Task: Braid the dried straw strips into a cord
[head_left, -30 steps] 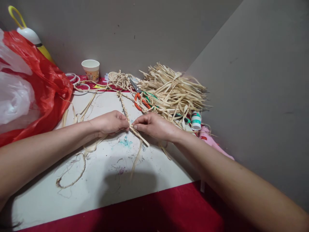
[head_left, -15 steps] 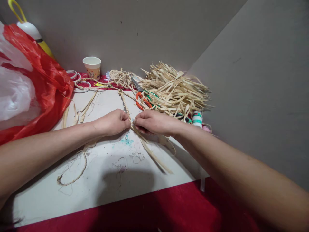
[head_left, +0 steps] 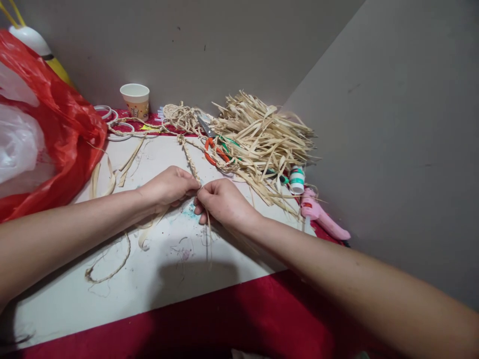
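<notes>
A straw braid (head_left: 190, 160) runs from its knotted far end down to my fingers. My left hand (head_left: 172, 187) is closed, pinching the braid's near end between thumb and forefinger. Right beside it, almost touching, my right hand (head_left: 223, 203) pinches the straw at the same spot, its lower fingers curled. Loose strands hang below my right hand, one thin straw strand (head_left: 209, 242) pointing towards me. The exact grip on single strands is hidden by the fingers. A thin twisted cord (head_left: 112, 278) lies looped on the white board (head_left: 123, 304) near my left forearm.
A heap of dry straw (head_left: 265, 134) lies at the back, with orange-handled scissors (head_left: 210, 151) at its left. Beyond stand a paper cup (head_left: 135, 102) and a coil of braided cord (head_left: 179, 117). A pink glue gun (head_left: 324, 217) lies right; a red plastic bag (head_left: 71, 134) bulges left.
My right hand has turned and come closer to my left, and the loose strands now hang straighter down. The view has shifted slightly, bringing the pink glue gun into sight.
</notes>
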`<state>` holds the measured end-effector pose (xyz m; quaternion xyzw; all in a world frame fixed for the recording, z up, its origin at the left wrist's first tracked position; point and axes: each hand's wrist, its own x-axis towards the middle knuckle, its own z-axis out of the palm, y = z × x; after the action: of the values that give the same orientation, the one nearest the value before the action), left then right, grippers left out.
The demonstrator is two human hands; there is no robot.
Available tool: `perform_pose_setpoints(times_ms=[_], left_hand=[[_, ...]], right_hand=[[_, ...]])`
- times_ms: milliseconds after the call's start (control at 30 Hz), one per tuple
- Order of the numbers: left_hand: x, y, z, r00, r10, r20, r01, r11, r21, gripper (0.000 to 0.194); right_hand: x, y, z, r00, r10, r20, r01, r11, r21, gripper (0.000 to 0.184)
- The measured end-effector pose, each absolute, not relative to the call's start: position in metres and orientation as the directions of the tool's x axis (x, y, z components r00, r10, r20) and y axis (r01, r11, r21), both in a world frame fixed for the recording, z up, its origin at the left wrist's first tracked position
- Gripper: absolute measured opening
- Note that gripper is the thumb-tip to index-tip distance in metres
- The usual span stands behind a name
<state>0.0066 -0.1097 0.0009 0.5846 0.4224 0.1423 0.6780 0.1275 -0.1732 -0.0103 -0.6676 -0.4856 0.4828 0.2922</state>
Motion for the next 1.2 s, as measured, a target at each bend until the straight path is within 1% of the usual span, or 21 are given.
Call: perform_pose_setpoints(times_ms=[133,233,300,400,433,467,533,567,633,700,733,800,867,933,1000,1067,1200], left_hand=[[0.007,-0.11,0.004,0.57,0.7,-0.43,0.305,0.305,0.902,0.032],[0.007,-0.112,0.005,0.551,0.707,-0.444,0.324,0.31,0.894,0.031],[0.007,-0.112,0.004,0.555,0.711,-0.431,0.311,0.303,0.901,0.031],[0.006,-0.11,0.003,0.578,0.704,-0.413,0.284,0.302,0.91,0.03],[0.006,-0.109,0.003,0.59,0.697,-0.409,0.282,0.296,0.912,0.03],[0.006,-0.108,0.002,0.603,0.688,-0.404,0.283,0.289,0.915,0.03],[0.005,-0.104,0.002,0.627,0.664,-0.408,0.297,0.281,0.913,0.031],[0.004,-0.103,0.002,0.634,0.651,-0.418,0.305,0.286,0.908,0.032],[0.003,-0.1,0.003,0.642,0.625,-0.444,0.322,0.307,0.896,0.032],[0.002,-0.097,0.004,0.648,0.603,-0.466,0.331,0.328,0.885,0.03],[0.002,-0.096,0.005,0.657,0.589,-0.471,0.333,0.334,0.882,0.028],[0.0,-0.094,0.006,0.679,0.562,-0.473,0.335,0.337,0.88,0.026],[-0.001,-0.093,0.007,0.7,0.541,-0.466,0.332,0.331,0.883,0.026],[-0.001,-0.092,0.007,0.713,0.534,-0.455,0.325,0.324,0.888,0.026],[-0.001,-0.092,0.008,0.713,0.538,-0.449,0.322,0.318,0.892,0.027],[-0.001,-0.091,0.007,0.71,0.543,-0.449,0.328,0.309,0.893,0.027],[-0.002,-0.089,0.006,0.739,0.526,-0.422,0.347,0.241,0.906,0.021]], right_hand=[[0.129,-0.173,-0.015,0.052,0.949,-0.311,0.44,-0.301,-0.846,0.02],[0.127,-0.176,-0.012,0.041,0.955,-0.294,0.53,-0.27,-0.804,0.025],[0.124,-0.182,-0.005,0.01,0.974,-0.224,0.623,-0.181,-0.761,0.029],[0.12,-0.197,0.015,-0.112,0.987,-0.115,0.77,0.013,-0.638,0.032],[0.121,-0.202,0.022,-0.151,0.981,-0.118,0.795,0.05,-0.605,0.034],[0.123,-0.206,0.03,-0.166,0.979,-0.118,0.799,0.063,-0.598,0.038],[0.13,-0.208,0.041,-0.107,0.992,-0.067,0.747,0.036,-0.664,0.042],[0.136,-0.205,0.045,-0.042,0.999,-0.024,0.708,0.013,-0.706,0.041],[0.148,-0.195,0.046,0.092,0.995,0.042,0.637,-0.026,-0.771,0.032],[0.159,-0.181,0.04,0.161,0.987,0.0,0.562,-0.092,-0.822,0.021],[0.163,-0.174,0.036,0.171,0.984,-0.054,0.501,-0.134,-0.855,0.017],[0.167,-0.164,0.026,0.121,0.974,-0.192,0.369,-0.224,-0.902,0.015],[0.165,-0.159,0.018,-0.006,0.948,-0.318,0.266,-0.305,-0.915,0.018],[0.161,-0.158,0.011,-0.156,0.905,-0.395,0.189,-0.365,-0.912,0.021],[0.158,-0.157,0.006,-0.28,0.861,-0.425,0.109,-0.411,-0.905,0.024],[0.157,-0.156,0.003,-0.341,0.833,-0.435,0.052,-0.445,-0.894,0.025],[0.161,-0.153,-0.003,-0.305,0.845,-0.439,0.067,-0.44,-0.895,0.031]])
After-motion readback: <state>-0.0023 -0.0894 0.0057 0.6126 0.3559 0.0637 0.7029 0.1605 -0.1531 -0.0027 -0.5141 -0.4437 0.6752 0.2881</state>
